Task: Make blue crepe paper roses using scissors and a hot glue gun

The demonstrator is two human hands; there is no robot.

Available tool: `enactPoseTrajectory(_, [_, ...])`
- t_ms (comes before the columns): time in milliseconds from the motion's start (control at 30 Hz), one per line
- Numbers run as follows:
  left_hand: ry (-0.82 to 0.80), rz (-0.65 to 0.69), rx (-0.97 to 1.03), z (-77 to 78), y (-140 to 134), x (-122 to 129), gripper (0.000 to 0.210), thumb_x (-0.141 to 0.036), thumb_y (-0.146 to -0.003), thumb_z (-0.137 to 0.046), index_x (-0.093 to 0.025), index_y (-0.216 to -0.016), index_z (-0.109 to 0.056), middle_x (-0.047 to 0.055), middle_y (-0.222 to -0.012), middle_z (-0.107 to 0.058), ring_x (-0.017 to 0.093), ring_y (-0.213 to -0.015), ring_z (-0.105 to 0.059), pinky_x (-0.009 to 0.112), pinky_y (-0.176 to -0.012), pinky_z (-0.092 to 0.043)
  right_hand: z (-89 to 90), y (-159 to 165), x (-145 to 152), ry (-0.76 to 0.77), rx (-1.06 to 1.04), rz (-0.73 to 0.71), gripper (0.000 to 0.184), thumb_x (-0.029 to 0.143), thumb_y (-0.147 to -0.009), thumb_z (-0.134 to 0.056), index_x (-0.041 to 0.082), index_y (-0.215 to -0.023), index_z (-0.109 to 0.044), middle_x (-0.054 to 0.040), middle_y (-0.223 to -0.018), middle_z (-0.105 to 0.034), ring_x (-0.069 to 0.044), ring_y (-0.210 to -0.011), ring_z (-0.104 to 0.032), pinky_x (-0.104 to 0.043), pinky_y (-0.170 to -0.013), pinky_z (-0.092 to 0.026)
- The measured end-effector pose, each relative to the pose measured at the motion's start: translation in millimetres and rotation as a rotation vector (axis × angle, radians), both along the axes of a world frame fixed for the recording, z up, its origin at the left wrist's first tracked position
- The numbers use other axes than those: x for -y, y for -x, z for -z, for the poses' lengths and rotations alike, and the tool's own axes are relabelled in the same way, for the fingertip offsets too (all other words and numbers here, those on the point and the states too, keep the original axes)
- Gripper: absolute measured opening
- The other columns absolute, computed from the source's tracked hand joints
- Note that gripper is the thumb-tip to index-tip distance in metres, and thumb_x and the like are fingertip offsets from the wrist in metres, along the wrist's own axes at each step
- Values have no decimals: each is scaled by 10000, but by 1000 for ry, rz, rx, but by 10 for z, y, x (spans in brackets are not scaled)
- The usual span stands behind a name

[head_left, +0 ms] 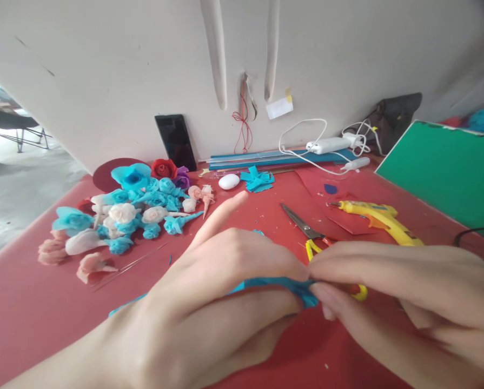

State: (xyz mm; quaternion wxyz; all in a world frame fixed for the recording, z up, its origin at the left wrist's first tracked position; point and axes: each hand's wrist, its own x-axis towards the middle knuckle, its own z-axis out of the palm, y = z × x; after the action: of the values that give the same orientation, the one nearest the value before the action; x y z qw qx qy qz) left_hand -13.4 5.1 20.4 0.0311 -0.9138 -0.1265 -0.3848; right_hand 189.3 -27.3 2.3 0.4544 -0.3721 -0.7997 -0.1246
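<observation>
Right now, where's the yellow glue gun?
In the head view, the yellow glue gun lies at right, beyond the right hand, between the scissors and green board.

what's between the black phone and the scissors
In the head view, mainly a white egg-shaped object and some blue strips lie between phone and scissors.

The head camera faces forward-down, near the red table (26,308).

Blue strip (266,282) is seen as matt, crinkled paper, w/ approx. same finish shown on flowers (122,213). Smooth metal is seen on scissor blades (300,220), semi-gloss plastic on glue gun (369,212). Table (34,302) is surfaced in smooth red mat'l.
</observation>
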Motion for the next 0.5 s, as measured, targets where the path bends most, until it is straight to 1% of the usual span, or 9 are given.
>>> enactPoseTrajectory(33, [18, -3, -9, 15, 6, 5, 111, -110, -864, -566, -165, -854, -662, -20, -860, -643, 23, -855, -625, 105, -888, -530, 4, 4, 3, 9, -5, -2, 81, 281, -894, -563, 265, -937, -629, 45, -807, -688, -87, -596, -644, -130, -438, -474])
enactPoseTrajectory(133, [23, 10, -27, 59, 23, 4, 106, -111, -852, -579, -174, -879, -661, -27, -905, -631, 19, -935, -599, 114, -979, -472, 7, 21, 16, 32, -34, -23, 90, 276, -905, -549, 251, -916, -635, 43, -818, -688, -82, -603, -645, -124, -466, -493])
enactPoseTrajectory(267, [37, -22, 2, 77, 45, -5, 139, -112, -854, -546, -191, -858, -661, -23, -929, -628, 32, -934, -610, 209, -1108, -372, -19, 52, 19, 27, -54, -77, 112, 232, -896, -538, 217, -847, -637, 27, -846, -678, -65, -625, -634, -98, -490, -496])
enactPoseTrajectory(367, [44, -34, 18, 68, 67, 8, 180, -88, -839, -522, -208, -856, -655, -24, -928, -620, 27, -918, -614, 230, -1149, -318, -48, 72, 11, 46, -33, -152, 106, 155, -845, -546, 190, -776, -619, 19, -866, -665, -56, -669, -627, -84, -561, -509])
enactPoseTrajectory(433, [54, -41, 18, 63, 75, 20, 184, -79, -826, -523, -209, -851, -651, -21, -930, -615, 25, -929, -612, 242, -1165, -295, -65, 78, 8, 53, -38, -156, 101, 146, -828, -539, 182, -778, -618, 11, -868, -662, -63, -699, -630, -88, -604, -517])
enactPoseTrajectory(500, [57, -41, 14, 61, 69, 26, 174, -84, -820, -534, -206, -854, -653, -17, -931, -615, 28, -943, -610, 255, -1173, -280, -81, 80, 8, 54, -54, -145, 97, 142, -821, -542, 180, -781, -621, 12, -861, -662, -64, -715, -633, -80, -612, -511])
